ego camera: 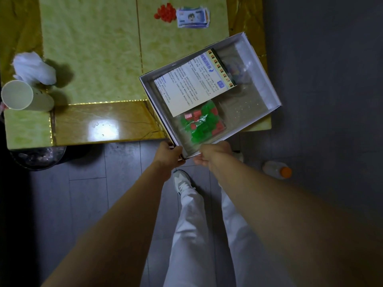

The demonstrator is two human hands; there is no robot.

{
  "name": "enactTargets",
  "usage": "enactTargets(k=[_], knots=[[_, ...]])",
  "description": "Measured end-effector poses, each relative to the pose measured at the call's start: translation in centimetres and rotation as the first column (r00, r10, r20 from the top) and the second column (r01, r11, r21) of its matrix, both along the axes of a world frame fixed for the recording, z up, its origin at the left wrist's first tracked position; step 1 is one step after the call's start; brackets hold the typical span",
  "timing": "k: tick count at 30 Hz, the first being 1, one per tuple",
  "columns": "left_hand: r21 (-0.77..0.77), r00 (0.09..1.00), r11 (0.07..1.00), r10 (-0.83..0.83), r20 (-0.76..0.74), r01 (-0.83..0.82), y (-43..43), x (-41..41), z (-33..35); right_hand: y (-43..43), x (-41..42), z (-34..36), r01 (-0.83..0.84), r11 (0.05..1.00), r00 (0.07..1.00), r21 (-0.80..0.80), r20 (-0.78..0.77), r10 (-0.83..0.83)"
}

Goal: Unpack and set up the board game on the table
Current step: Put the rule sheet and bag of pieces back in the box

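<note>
An open white game box (pixel 257 67) lies skewed over the table's near right corner, its near end past the edge. Inside lie a printed rules sheet (pixel 192 83), a clear bag of green and red plastic houses (pixel 202 122) and a clear plastic bag (pixel 242 69) with small coloured pieces. My left hand (pixel 169 155) grips the box's near corner. My right hand (pixel 211 155) holds the near rim beside it. A pile of red tokens (pixel 164 13) and a stack of play money (pixel 192 17) rest at the table's far side.
The green and gold table (pixel 93 59) carries a white paper cup (pixel 22 98) lying on its side and crumpled white tissue (pixel 34 68) at the left. A bottle with an orange cap (pixel 277 169) lies on the dark floor at right. A round bin (pixel 37 156) sits under the table's left corner.
</note>
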State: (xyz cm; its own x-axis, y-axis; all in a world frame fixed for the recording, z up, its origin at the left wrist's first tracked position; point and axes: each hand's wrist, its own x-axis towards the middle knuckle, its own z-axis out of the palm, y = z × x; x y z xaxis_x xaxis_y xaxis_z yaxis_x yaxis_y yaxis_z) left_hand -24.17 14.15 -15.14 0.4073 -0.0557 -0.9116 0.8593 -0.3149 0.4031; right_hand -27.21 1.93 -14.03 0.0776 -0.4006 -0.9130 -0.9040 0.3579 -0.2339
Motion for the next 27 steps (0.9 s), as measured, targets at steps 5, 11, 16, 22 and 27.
enactTargets(k=[5, 11, 16, 22, 27], knots=[[-0.031, 0.999, 0.999, 0.045, -0.007, -0.045, -1.1, 0.6, 0.8, -0.7, 0.7, 1.3, 0.028, 0.999, 0.999, -0.046, 0.032, -0.026], [-0.051, 0.997, 0.996, 0.073, -0.003, -0.073, -1.9, 0.9, 0.9, -1.2, 0.8, 1.6, 0.141, 0.989, 0.975, 0.048, 0.167, -0.147], [-0.028, 0.994, 0.996, 0.087, 0.06, -0.086, -2.4, 0.6, 0.8, -1.3, 0.5, 1.4, 0.219, 0.959, 0.927, 0.179, 0.269, -0.262], [0.295, 0.938, 0.955, -0.11, 0.329, 0.008, -1.8, 1.0, 1.7, -1.6, 0.1, 0.9, 0.238, 0.94, 0.895, 0.246, 0.321, -0.311], [0.021, 0.991, 0.998, 0.061, 0.118, -0.064, -2.6, 1.7, 3.2, -2.6, -0.7, 0.5, 0.259, 0.922, 0.878, 0.287, 0.328, -0.349]])
